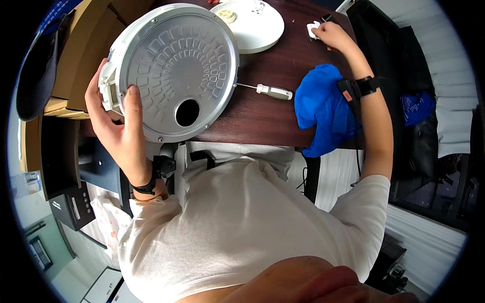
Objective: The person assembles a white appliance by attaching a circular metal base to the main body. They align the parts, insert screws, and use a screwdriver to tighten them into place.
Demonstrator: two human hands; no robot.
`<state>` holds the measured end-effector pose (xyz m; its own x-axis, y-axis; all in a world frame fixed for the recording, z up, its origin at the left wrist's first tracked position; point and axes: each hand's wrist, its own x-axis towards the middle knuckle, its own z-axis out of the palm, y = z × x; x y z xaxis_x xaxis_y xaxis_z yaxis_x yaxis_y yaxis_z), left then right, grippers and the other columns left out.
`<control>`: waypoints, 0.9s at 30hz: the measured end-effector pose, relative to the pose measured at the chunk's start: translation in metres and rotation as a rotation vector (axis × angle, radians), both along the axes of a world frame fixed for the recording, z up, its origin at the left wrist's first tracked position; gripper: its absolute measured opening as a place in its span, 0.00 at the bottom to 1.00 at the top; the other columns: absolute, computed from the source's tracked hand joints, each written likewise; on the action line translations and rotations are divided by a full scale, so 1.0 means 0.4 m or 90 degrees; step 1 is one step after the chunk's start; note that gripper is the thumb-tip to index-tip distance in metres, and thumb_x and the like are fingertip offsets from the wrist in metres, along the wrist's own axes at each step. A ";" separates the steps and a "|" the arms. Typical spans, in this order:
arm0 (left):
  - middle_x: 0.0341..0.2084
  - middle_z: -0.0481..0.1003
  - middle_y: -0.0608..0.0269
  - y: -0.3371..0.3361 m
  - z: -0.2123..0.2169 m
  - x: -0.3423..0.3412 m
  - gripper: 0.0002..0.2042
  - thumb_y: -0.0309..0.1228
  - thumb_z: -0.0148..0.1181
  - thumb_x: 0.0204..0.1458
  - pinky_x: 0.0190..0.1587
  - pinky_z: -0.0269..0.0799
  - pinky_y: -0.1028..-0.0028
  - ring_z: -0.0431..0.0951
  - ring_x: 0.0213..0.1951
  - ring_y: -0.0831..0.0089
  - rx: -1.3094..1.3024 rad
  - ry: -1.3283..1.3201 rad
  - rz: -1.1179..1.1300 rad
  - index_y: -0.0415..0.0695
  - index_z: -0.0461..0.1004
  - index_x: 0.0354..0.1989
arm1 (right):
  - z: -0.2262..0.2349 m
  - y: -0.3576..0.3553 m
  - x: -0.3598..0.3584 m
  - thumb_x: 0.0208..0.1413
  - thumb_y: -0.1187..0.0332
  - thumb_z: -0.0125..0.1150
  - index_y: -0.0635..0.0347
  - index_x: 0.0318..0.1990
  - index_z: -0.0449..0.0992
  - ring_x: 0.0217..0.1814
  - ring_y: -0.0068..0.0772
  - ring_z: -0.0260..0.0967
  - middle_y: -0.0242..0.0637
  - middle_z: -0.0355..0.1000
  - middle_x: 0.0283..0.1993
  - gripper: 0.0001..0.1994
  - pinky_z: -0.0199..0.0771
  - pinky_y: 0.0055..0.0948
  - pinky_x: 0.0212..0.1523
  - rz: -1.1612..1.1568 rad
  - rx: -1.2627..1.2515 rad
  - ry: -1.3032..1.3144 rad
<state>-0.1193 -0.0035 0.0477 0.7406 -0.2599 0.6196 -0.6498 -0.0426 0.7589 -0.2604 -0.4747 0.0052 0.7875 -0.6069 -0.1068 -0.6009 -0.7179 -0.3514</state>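
Note:
A round white appliance lid [174, 76] with a dimpled metal inner plate is tilted up at the table's left. Several screws sit along its metal rim, and a dark round hole shows low in the plate. My left hand [124, 123] grips its left edge, thumb on the metal face and fingers behind beside a white latch-like part. At the far right of the table, my right hand [331, 36] is closed in a pinch on a small white plastic piece [313, 30]. The fingers partly hide that piece. A screwdriver [274, 92] lies right of the lid, its tip end close to the rim.
Behind the lid lies a white round cover [257, 28] with a small cream-coloured round part [227, 16] on it. A blue cloth [323, 108] hangs over the table's front edge beside my right forearm. Cardboard boxes [81, 55] stand at the left.

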 end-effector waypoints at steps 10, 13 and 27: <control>0.56 0.71 0.55 0.003 0.000 0.016 0.24 0.29 0.63 0.54 0.59 0.63 0.70 0.71 0.54 0.69 -0.006 0.015 0.004 0.36 0.67 0.59 | -0.132 -0.080 0.060 0.60 0.54 0.53 0.64 0.22 0.71 0.10 0.30 0.64 0.36 0.68 0.15 0.22 0.63 0.33 0.11 -0.115 0.017 0.244; 0.54 0.71 0.55 0.008 0.004 0.019 0.24 0.29 0.63 0.54 0.59 0.63 0.71 0.71 0.53 0.70 0.012 0.008 0.015 0.36 0.67 0.58 | -0.164 -0.104 0.070 0.62 0.53 0.52 0.60 0.24 0.70 0.11 0.28 0.63 0.32 0.65 0.14 0.21 0.61 0.31 0.12 -0.137 0.070 0.245; 0.48 0.74 0.56 0.003 0.013 0.023 0.22 0.29 0.62 0.55 0.56 0.65 0.74 0.73 0.49 0.72 -0.021 0.049 0.036 0.34 0.68 0.57 | -0.191 -0.155 0.071 0.58 0.58 0.50 0.55 0.24 0.68 0.11 0.23 0.58 0.27 0.62 0.15 0.14 0.55 0.28 0.13 -0.242 0.127 0.294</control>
